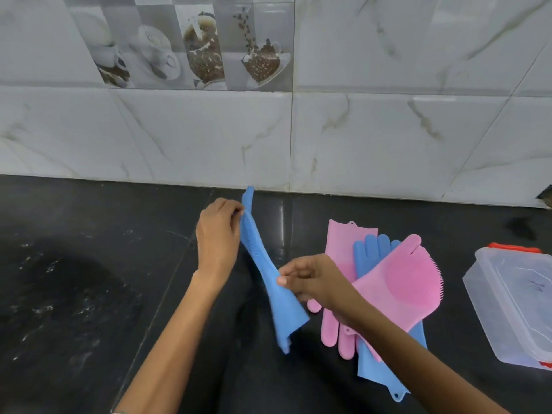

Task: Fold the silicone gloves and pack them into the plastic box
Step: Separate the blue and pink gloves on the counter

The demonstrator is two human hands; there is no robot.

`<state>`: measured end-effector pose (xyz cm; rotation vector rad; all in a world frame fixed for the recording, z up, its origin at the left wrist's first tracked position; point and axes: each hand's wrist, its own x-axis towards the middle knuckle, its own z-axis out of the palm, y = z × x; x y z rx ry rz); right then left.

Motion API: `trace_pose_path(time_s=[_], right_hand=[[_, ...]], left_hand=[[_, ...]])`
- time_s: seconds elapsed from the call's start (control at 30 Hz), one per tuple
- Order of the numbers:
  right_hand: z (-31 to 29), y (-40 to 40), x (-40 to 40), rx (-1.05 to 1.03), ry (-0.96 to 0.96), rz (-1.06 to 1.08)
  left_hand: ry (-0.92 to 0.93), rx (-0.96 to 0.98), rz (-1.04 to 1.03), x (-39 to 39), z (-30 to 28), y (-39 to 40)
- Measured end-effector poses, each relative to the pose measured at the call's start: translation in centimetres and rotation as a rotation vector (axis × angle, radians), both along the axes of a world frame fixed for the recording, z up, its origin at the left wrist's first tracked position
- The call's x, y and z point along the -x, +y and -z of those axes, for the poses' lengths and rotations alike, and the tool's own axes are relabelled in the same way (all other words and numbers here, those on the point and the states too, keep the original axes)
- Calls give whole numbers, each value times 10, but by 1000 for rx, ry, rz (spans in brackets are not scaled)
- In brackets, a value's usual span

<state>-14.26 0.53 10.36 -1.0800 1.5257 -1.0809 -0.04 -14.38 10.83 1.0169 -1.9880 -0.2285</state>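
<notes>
Blue silicone, a long glove (263, 270), hangs in the air at the centre of the frame, stretched on a slant between two bare hands above a black stone counter (89, 294). From here the risk, as a judgement, is slip: silicone is springy, so a fold may pop open as soon as the pinch eases, and the loose cuff end dangling at the bottom could flop out of line and spoil the crease. The left hand (216, 231), centre left, is raised with its forearm rising from the lower edge; its fingers are closed in a pinch on the upper part of the glove, near the finger end. The right hand (310, 279), just right of centre, reaches across from the lower right and pinches the glove lower down, thumb and fingertips closed on its edge. Right of the hands, three more gloves lie in an overlapping heap on the counter: a pink glove (403, 282) with bristles on top, a second blue glove (388, 366) beneath it, and another pink one (343, 243) underneath. At the right edge sits the clear plastic box (507, 300) with red clips; no glove can be seen in it. Grey marbled wall tiles (388, 130) fill the upper half.
</notes>
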Motion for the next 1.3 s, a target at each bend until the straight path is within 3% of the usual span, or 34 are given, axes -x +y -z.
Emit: trace_pose_path(time_s=[0.03, 0.1, 0.17, 0.27, 0.3, 0.5, 0.67, 0.83, 1.07, 1.3], right_hand=[[6, 2, -3, -56, -176, 41], [22, 9, -4, -129, -245, 135], [40, 17, -1, -145, 25, 205], [67, 32, 13, -249, 726, 89], [72, 37, 21, -291, 859, 89], [81, 12, 86, -114, 1048, 295], [92, -41, 114, -70, 1355, -271], [83, -49, 126, -44, 1475, -367], [45, -17, 178, -60, 1496, -179], [-16, 13, 196, 106, 1258, 92]], left_hand=[[-23, 23, 9, 6, -6, -2], [-123, 49, 57, 23, -10, 2], [-305, -13, 147, 44, 5, 11], [-540, -219, 213, 69, 50, 33], [-541, -309, 236, 73, 63, 41], [-543, -511, 262, 95, 95, 85], [-547, -528, 163, 107, 89, 92], [-404, -534, 153, 107, 85, 100], [-299, -267, 295, 108, 40, 101], [-230, -94, 336, 88, -9, 91]])
